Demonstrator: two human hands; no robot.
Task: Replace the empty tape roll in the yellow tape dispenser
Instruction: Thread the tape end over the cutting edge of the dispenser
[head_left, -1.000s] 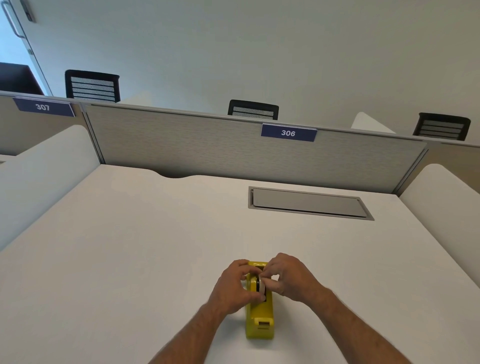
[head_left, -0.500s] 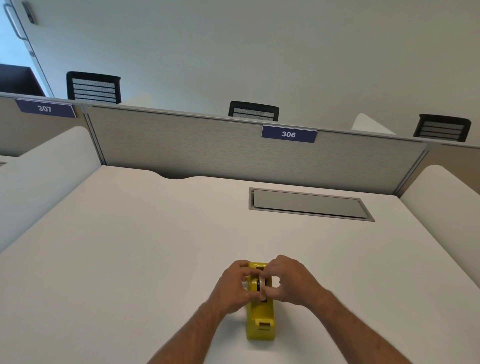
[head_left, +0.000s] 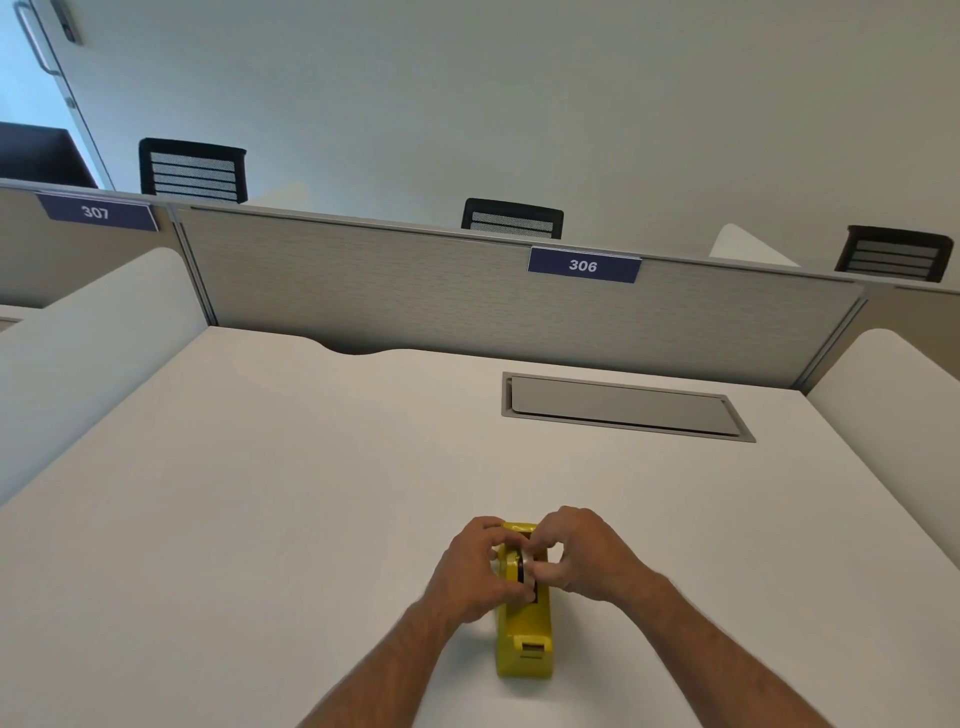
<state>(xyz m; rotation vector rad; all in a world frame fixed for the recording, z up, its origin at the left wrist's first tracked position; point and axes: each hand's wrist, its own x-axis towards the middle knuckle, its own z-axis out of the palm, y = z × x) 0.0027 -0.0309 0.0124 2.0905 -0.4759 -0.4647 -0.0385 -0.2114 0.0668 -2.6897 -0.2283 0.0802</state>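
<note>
Two bare forearms enter from bottom edge. No sleeves in view. Left hand (head_left: 475, 566) and right hand (head_left: 587, 556) ungloved; no watch, rings or bands. Light hair along forearms.

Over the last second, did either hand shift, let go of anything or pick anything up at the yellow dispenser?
Barely. Both hands stay at the roll in the yellow plastic tape dispenser: left hand still grips its side, right hand still pinches the roll. Nothing released; the dispenser has not moved on the white desk.
</note>
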